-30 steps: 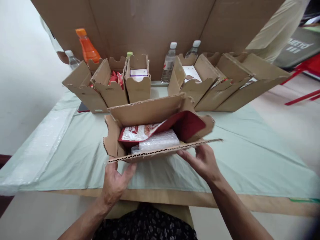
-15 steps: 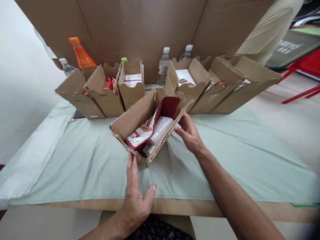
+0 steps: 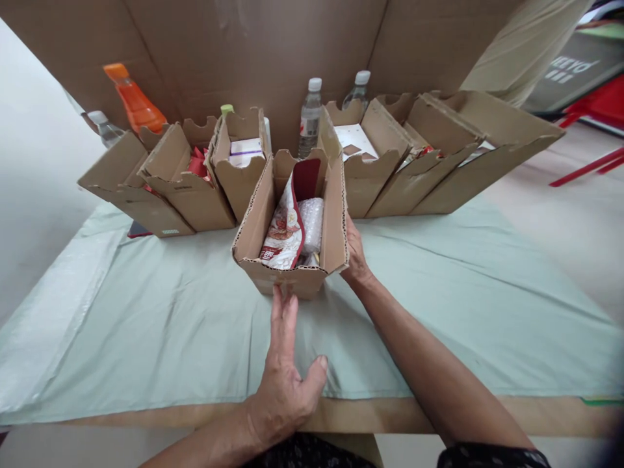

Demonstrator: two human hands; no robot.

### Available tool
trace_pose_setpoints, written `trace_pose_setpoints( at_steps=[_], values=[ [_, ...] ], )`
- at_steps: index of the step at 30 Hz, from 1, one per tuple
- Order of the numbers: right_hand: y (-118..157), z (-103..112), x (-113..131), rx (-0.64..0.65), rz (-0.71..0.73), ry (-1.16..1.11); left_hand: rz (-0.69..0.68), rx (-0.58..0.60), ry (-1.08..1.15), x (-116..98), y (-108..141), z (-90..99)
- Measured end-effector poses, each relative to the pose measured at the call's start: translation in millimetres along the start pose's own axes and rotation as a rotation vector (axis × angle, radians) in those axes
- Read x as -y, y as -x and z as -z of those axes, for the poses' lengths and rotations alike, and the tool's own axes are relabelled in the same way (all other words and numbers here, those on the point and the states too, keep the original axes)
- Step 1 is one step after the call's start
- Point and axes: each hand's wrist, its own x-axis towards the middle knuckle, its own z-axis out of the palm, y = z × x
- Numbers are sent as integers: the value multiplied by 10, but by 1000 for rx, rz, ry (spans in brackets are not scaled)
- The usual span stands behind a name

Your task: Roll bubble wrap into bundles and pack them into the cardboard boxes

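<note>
at your far left a flat strip of bubble wrap [image 3: 61,305] lies on the table [image 3: 205,318], then an orange bottle [image 3: 139,104] shows behind three upright boxes: an outer box [image 3: 141,201], a second box [image 3: 190,201] holding something red, and a third box [image 3: 241,172] with a white pack inside. next, your left hand [image 3: 285,380] is spread, thumb well apart, its fingertips against the near end of the middle box [image 3: 335,214]. that box already holds a red and white pouch [image 3: 285,231] and a bubble-wrapped item [image 3: 312,224], so its filling looks done; it faces the gap in the row but juts forward of the others, so lining it up seems only partly done. your right hand [image 3: 355,250] lies along its right wall; its fingers are hidden, so you can't tell how firmly it grips. further right stand three more boxes [image 3: 419,172], close together. half a second ago the middle box sat slanted, near end swung left; now it points almost straight away from you, farther into the gap.
</note>
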Motion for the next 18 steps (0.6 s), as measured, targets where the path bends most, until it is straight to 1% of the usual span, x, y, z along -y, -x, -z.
trace_pose_setpoints(
  at_steps=[5,10,14,18],
  values=[
    [-12,33,74,39,27,42,-9,20,-57,28,-10,-2],
    [-142,61,178,83,72,79,-34,27,-101,24,-18,18],
    [-206,66,273,118,151,193,-40,16,-114,34,-23,23],
    [-188,71,314,104,162,269,-61,8,-117,62,-19,43]
  ],
)
